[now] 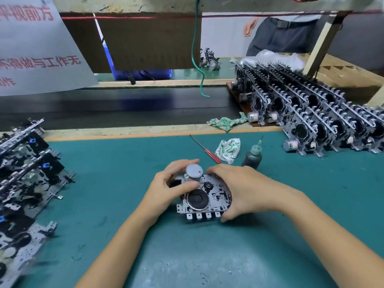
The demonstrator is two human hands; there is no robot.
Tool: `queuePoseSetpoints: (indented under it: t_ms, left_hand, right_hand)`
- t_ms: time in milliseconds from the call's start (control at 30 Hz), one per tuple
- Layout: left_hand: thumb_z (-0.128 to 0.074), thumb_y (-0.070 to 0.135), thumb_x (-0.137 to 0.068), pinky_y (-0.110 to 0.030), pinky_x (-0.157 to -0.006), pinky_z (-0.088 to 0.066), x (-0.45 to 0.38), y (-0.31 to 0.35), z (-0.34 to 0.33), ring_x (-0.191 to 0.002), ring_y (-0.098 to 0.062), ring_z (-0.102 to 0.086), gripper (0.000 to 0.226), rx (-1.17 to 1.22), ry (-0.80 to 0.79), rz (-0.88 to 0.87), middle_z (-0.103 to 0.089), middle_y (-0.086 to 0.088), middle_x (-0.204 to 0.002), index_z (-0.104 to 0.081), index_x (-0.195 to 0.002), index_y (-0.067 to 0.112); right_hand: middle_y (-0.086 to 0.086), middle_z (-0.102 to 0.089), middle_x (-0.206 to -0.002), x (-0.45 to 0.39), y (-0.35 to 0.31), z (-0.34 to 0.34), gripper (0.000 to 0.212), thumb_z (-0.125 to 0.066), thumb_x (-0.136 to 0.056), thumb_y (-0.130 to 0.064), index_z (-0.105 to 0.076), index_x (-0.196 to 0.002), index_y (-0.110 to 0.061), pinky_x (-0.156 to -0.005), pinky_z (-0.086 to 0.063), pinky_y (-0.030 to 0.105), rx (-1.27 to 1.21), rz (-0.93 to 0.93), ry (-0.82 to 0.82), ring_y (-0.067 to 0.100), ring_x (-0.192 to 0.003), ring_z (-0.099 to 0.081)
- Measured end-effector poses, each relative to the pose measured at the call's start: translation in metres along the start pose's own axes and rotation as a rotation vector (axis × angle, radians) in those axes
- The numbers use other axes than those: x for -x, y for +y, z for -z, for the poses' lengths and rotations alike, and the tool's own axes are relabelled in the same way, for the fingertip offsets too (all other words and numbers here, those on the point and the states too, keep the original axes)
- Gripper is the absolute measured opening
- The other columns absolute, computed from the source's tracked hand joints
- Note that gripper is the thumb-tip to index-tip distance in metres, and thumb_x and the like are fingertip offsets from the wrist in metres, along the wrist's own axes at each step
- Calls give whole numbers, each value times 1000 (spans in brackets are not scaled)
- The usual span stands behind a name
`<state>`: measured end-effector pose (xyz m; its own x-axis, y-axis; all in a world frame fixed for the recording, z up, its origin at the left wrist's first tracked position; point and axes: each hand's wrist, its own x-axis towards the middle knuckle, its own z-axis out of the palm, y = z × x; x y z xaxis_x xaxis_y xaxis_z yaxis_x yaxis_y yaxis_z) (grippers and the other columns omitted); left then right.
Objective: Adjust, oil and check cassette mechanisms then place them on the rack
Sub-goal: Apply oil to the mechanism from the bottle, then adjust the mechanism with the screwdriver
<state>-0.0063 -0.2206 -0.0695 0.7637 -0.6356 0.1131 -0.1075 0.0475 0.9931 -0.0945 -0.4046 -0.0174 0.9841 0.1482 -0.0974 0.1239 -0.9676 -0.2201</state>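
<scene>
A person is sitting at a green table point(104, 183) and holding a cassette mechanism point(209, 196) in the middle of it. The left hand point(166, 190) is curling around its left side, with the thumb lying across the top near the little grey motor point(194, 172). The right hand point(243, 190) is gripping its right side, fingers wrapping over the far edge and the thumb tucking under the near corner. The hands are hiding part of the metal plate.

Just behind the hands, a red screwdriver point(207, 151) is lying on the table, touching a crumpled white and green rag point(228, 148). A small dark oil bottle point(252, 155) is standing upright right beside the rag. Another rag point(226, 122) is lying farther back at the table's edge.

On the right, many mechanisms are standing in rows on a rack point(311, 113). On the left, a pile of more mechanisms point(27, 173) is sitting, looking blurry. A green wire point(197, 59) is hanging down at the back. Someone else point(280, 34) is standing behind the rack.
</scene>
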Motion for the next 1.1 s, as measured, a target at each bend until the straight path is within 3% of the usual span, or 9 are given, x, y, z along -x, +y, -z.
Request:
queuePoseSetpoints:
  t_ms: [200,233,267,300,400,600,767,900,1100]
  left_hand:
    - [-41,83,-68,-58,-112,-22,0,6,-9,-120,-25,-43,93,672,-314,341,-49,-14,-140,-63,-125,13]
    - [-47,88,-61,-58,-108,-25,0,7,-14,-106,-15,-36,103,718,-324,387,-42,-16,-143,-61,-127,10]
    - [-51,91,-56,-47,-84,4,1,10,-18,-94,-11,-24,112,752,-327,410,-36,-18,-142,-58,-129,7]
    - [-51,91,-55,-30,-76,-17,2,12,-21,-93,-11,-26,116,789,-335,401,-34,-17,-141,-55,-132,4]
    - [-40,83,-75,-47,-114,-15,6,16,-20,-137,-28,-33,108,1018,-438,297,-38,-20,-147,-35,-144,0]
    - [-51,71,-80,-54,-117,-1,13,4,-7,-143,-38,-15,101,1106,-488,367,-20,-24,-153,-25,-147,-2]
    - [-50,71,-78,-54,-115,-18,8,-6,-6,-137,-41,-33,96,1063,-368,447,-35,-28,-146,-41,-140,-1]
    - [-45,75,-74,-46,-106,-39,5,-8,-11,-124,-37,-52,95,998,-248,541,-48,-28,-137,-54,-131,0]
    - [-32,75,-81,-41,-96,-50,3,-8,-14,-111,-32,-62,89,942,-185,609,-59,-24,-127,-65,-119,1]
  right_hand:
    - [-29,-65,-105,19,-17,1,49,-80,-60,-17,-65,-106,-25,-83,-45,8,-1247,157,-192,-10,-101,-58]
    - [-26,-67,-101,19,-22,-7,43,-81,-60,-23,-69,-101,-23,-83,-46,10,-1378,188,-217,-8,-98,-60]
    - [-20,-68,-99,18,-28,-15,45,-84,-59,-33,-69,-99,-19,-86,-46,13,-1480,186,-242,-5,-98,-60]
    - [-15,-68,-98,17,-30,-23,53,-85,-57,-42,-67,-99,-15,-88,-46,17,-1534,167,-250,0,-98,-61]
    - [-13,-71,-85,15,-24,-26,24,-82,-61,-25,-75,-85,-22,-78,-47,15,-1437,85,-96,0,-84,-63]
    - [-10,-64,-64,26,10,-15,17,-72,-82,-21,-68,-68,-29,-59,-44,15,-924,-173,462,-2,-54,-54]
    - [-16,-42,-79,26,18,-30,19,-57,-83,-46,-43,-91,-37,-64,-31,27,-83,-348,152,2,-76,-43]
    - [-12,-50,-79,23,18,-35,8,-46,-95,-30,-45,-88,-26,-68,-34,29,-186,-373,163,13,-84,-50]
    - [-7,-37,-46,26,5,-25,15,-43,-99,-22,-43,-85,-17,-41,-23,18,-1108,-203,-41,10,-42,-25]
